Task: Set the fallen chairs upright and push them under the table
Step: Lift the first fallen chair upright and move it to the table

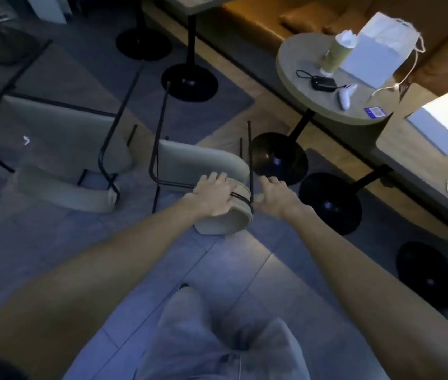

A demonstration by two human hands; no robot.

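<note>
Bends down over the near chair (203,163) in the middle of the frame. Lies tipped over on the floor (244,270) there, legs poking up, round back (225,223) down low and closest. Makes sense to start at that end: needs a lift from the back to swing the legs down onto the floor.

Reaches out with both arms, long and nearly straight, from the bottom corners of the frame. Lays the left grip (212,194) flat on top of the back, fingers spread and bent a little over the edge, not squeezing by the look of it. Holds the right grip (275,194) wide open just beside the back on the right, close to a thin black leg (249,149), fingers spread, with nothing in it. Hard to tell whether touching the chair or not.

Probably getting ready to take the back from both sides and tip it up.

At the left of the frame, another chair (61,133), also down on the floor. Not picked up yet. In the upper right, the round counter (294,64), with a white bag (376,56) and small things on top, standing on one black foot (277,157) just beside the near chair. Looks like the place to push in under, once up.
</note>
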